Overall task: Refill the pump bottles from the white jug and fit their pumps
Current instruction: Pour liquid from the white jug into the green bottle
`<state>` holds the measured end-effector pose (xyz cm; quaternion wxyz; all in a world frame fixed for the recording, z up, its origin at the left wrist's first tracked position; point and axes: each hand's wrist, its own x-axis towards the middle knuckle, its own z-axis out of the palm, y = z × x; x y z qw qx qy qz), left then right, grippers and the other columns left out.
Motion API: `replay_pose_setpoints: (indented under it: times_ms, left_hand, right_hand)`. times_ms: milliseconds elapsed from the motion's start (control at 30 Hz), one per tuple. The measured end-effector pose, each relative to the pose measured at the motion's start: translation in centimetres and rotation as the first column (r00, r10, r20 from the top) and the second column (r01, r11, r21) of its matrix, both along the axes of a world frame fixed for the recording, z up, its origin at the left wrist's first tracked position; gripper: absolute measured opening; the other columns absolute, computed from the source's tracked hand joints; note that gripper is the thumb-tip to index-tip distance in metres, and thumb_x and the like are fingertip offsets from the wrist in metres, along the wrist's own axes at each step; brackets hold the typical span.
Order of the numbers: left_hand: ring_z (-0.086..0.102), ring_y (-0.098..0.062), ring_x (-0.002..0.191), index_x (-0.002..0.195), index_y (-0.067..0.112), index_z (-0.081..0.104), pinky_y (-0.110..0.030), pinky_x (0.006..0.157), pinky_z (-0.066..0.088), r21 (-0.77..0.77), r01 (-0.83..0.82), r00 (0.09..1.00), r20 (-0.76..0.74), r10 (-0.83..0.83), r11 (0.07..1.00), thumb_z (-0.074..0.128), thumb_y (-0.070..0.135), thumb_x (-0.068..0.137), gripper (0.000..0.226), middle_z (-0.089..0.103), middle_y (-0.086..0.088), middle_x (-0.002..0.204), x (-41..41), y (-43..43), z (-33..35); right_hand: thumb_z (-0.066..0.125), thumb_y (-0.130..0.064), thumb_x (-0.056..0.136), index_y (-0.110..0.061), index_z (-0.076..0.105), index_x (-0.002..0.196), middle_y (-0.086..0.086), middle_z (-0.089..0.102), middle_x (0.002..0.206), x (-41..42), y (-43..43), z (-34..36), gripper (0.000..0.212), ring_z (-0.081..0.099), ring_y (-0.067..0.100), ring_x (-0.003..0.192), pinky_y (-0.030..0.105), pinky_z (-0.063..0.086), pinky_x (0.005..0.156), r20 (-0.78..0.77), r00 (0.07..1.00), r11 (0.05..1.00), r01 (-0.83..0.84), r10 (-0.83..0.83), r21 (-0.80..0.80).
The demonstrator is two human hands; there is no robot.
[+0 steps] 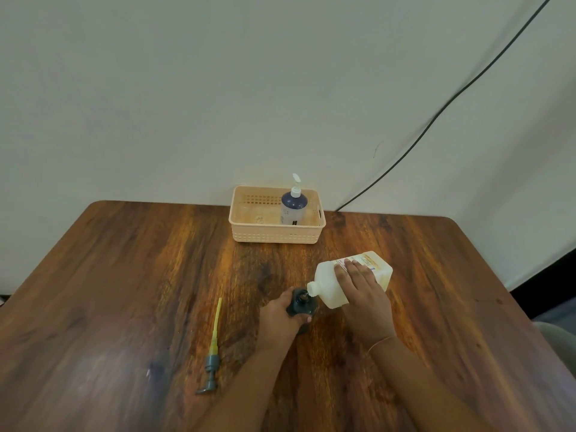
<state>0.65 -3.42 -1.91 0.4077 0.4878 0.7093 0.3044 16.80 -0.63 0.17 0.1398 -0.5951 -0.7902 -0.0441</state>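
Observation:
My right hand grips the white jug, tilted on its side with its spout over the open neck of a dark grey bottle. My left hand holds that dark bottle upright on the table. A grey pump with a yellowish tube lies flat on the wood to the left of my left arm. A blue-and-white pump bottle, pump fitted, stands in the peach basket at the table's far edge.
The wooden table spreads wide on both sides. A small dark object lies left of the loose pump. A black cable runs down the wall behind the basket.

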Motion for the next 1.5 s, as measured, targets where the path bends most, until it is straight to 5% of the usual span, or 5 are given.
replay_pose_setpoints:
  times_ms: [733, 1500]
  left_hand:
    - [0.053, -0.007, 0.105, 0.132, 0.022, 0.049, -0.017, 0.087, 0.039, 0.063, 0.022, 0.999, 0.024, -0.024, 0.998, 0.076, 0.018, 0.071, 0.067, 0.063, -0.001, 0.124, -0.18, 0.02, -0.72]
    - [0.053, -0.018, 0.118, 0.135, 0.022, 0.044, -0.03, 0.099, 0.043, 0.023, 0.002, 0.999, 0.038, -0.003, 1.0, 0.075, 0.016, 0.074, 0.069, 0.059, -0.001, 0.13, -0.07, 0.02, -0.63]
  right_hand:
    - [0.083, -0.005, 0.062, -0.01, 0.055, 0.125, 0.017, 0.06, 0.126, 0.44, 0.26, 0.55, 0.069, 0.056, 0.038, 0.116, 0.057, 0.055, 0.078, 0.055, 0.997, 0.996, -0.062, 0.059, 0.064]
    - [0.087, -0.005, 0.055, -0.009, 0.056, 0.122, 0.017, 0.062, 0.124, 0.43, 0.66, 0.63, 0.075, 0.058, 0.038, 0.115, 0.052, 0.051, 0.083, 0.1, 0.991, 0.99, -0.103, 0.094, 0.094]
